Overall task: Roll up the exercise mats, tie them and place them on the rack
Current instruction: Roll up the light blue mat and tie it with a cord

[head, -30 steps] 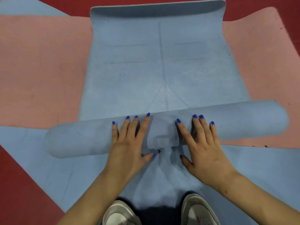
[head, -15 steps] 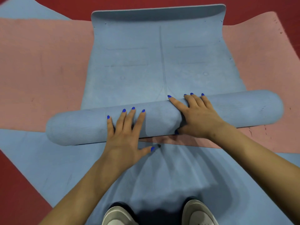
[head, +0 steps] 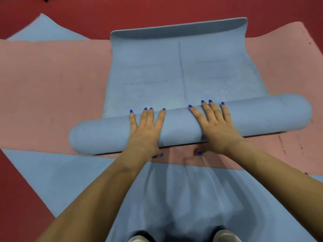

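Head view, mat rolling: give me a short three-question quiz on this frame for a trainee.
1. True or false: both hands rest flat on top of the blue roll.
2. What lies directly under the roll's near edge? A) pink mat B) bare red floor C) a rack
3. Fill in: the far end of the blue mat curls ____.

Key:
1. True; the left hand and right hand lie with fingers straight over the roll.
2. A, the pink mat.
3. Upward.
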`<action>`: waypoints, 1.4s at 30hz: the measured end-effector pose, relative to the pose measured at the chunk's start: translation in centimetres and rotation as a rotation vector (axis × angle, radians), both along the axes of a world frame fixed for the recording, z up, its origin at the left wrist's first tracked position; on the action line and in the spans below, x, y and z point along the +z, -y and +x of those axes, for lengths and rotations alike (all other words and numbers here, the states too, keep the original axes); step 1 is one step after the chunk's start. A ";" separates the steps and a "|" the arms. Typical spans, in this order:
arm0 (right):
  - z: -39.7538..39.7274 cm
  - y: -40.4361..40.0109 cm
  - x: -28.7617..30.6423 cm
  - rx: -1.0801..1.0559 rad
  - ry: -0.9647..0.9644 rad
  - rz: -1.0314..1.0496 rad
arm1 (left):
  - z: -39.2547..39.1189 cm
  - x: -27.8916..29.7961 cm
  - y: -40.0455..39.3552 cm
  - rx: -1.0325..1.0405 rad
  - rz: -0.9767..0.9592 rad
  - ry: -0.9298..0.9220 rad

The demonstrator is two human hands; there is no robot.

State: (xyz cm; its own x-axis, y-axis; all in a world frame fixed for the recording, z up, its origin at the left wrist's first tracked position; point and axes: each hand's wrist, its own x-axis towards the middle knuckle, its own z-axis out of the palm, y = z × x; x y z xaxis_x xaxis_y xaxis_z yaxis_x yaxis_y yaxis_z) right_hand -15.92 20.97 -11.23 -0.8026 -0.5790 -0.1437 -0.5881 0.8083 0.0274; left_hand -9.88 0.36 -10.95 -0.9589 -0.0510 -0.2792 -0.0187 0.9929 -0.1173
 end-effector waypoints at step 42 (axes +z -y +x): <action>11.7 -5.3 2.3 0.285 0.240 0.097 | 14.1 2.1 -0.6 -0.219 0.247 0.231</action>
State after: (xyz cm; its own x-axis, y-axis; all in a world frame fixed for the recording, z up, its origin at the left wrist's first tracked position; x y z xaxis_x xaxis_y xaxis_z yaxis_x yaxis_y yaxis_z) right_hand -4.26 26.30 -8.96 -0.5481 -0.7486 -0.3730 -0.7879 0.6118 -0.0701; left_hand 4.19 0.94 -8.81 -0.8502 0.2427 -0.4671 0.1950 0.9695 0.1487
